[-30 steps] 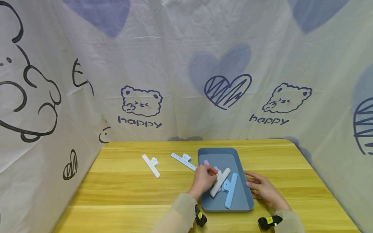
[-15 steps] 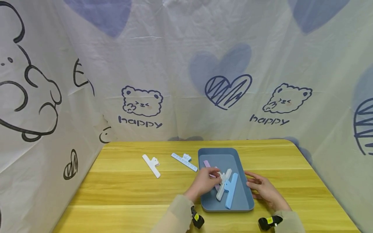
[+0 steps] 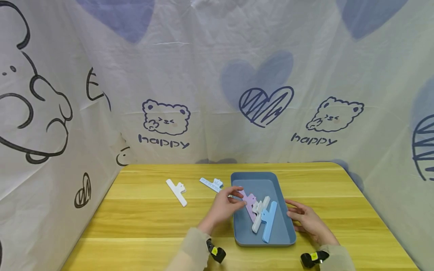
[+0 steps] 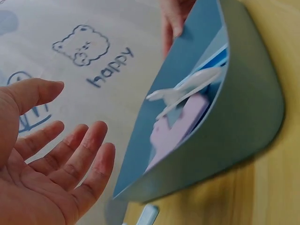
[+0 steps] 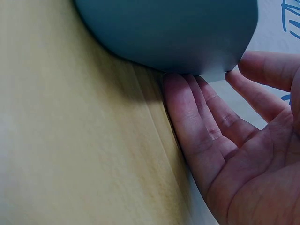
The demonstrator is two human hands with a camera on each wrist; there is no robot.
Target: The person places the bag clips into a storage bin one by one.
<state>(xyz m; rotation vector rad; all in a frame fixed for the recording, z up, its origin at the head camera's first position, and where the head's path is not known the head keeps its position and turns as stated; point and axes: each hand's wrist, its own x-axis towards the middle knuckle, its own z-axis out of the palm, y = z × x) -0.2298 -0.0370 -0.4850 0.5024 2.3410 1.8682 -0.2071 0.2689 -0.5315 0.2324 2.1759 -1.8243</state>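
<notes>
My left hand (image 3: 223,206) hovers over the left rim of a blue-grey tray (image 3: 283,231), its fingers spread and holding nothing. Inside the tray lie three bag clips side by side: a purple clip (image 3: 249,207) nearest that hand, a white clip (image 3: 260,216) in the middle and a blue clip (image 3: 270,222) on the right. The white one partly overlaps its neighbours. Along the tray's right side, my right hand (image 3: 310,223) touches the outer wall with extended fingers; in the right wrist view its fingertips (image 5: 180,89) press against the tray (image 5: 168,33).
Left of the tray, a white clip (image 3: 176,192) lies on the wooden table (image 3: 145,222). Between it and the tray is a light-blue patterned clip (image 3: 211,183), partly hidden by the left hand. A printed curtain (image 3: 203,75) hangs behind and along both sides.
My left hand has let go of the white clip, which now lies beside the blue one, and has drawn back leftward. The purple clip is more exposed. My right hand has stayed put.
</notes>
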